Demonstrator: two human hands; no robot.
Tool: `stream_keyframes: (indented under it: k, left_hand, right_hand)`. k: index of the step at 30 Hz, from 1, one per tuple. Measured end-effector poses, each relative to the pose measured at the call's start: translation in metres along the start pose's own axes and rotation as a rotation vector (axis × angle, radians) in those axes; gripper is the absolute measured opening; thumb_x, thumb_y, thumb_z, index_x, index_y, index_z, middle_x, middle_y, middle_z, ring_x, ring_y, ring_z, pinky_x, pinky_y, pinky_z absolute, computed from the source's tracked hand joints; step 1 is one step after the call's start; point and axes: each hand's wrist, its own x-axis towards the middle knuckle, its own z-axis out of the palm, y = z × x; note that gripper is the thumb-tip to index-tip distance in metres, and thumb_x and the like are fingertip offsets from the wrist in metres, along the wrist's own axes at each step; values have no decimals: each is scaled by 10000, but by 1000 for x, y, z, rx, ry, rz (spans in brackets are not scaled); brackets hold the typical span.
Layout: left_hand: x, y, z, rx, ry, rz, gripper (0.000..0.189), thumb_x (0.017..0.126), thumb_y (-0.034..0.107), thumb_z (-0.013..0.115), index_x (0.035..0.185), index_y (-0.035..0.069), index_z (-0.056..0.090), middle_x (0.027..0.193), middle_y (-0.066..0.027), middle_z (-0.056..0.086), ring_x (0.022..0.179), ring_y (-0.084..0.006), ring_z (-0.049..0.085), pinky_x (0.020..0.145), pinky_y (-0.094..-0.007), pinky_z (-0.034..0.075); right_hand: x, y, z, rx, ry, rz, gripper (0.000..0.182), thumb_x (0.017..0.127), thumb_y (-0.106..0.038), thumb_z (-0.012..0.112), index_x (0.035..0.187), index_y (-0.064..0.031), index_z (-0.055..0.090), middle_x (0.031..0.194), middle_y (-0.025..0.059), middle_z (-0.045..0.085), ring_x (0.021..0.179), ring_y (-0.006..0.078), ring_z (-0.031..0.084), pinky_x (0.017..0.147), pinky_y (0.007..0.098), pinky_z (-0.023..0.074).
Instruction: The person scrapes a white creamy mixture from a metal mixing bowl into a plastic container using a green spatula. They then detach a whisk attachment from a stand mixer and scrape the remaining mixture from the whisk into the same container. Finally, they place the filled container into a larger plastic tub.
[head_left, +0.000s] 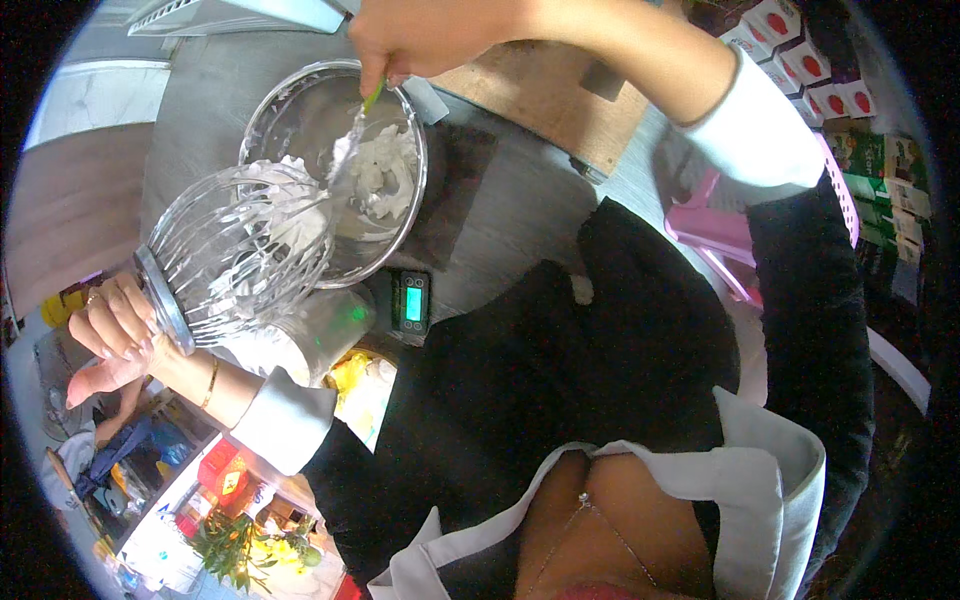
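My left hand grips a large balloon whisk attachment by its metal collar. The whisk's wires are clogged with white cream and tilt over the near left rim of a metal mixing bowl. Above the bowl's far side, my right hand pinches the green handle of a small spatula. Cream coats the spatula's blade, which is close to the whisk's tip; I cannot tell whether they touch. More white cream clings inside the bowl. Below the whisk lies a translucent container, partly hidden.
A digital scale with a lit display sits by the bowl on the grey tabletop. A brown board lies beyond it. To the right are pink plastic furniture and stacked boxes. Yellow flowers show at lower left.
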Motion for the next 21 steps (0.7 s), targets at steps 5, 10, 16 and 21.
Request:
stream_keyframes:
  k: [5,10,16,21]
  left_hand:
    - [4,1,-3,-115,-62,8,538,689,653,635,608,159,437,473,53,481,383,-70,397,447,-216,278]
    - [7,-11,-4,-152,-87,0,531,713,648,613,604,158,439,468,55,478,374,-71,396,448,-216,295]
    - [12,-5,5,-80,-25,20,515,710,617,645,610,155,442,476,35,505,363,-79,438,403,-218,309]
    - [2,-3,-13,-133,59,6,555,658,653,653,583,160,406,486,31,450,412,-103,380,494,-256,287]
  right_hand:
    - [-18,8,-45,-25,-90,164,205,743,-126,612,918,-160,713,782,87,681,697,217,642,588,339,490]
    - [-15,14,-90,89,-176,140,226,785,-135,615,998,-129,691,839,74,694,711,186,629,624,309,484]
    - [15,2,-61,-14,-237,-47,213,771,-162,625,969,-166,704,871,50,696,718,208,632,621,333,483]
    - [36,11,2,94,-312,-105,167,727,-135,620,858,-143,723,835,60,692,731,232,635,610,356,485]
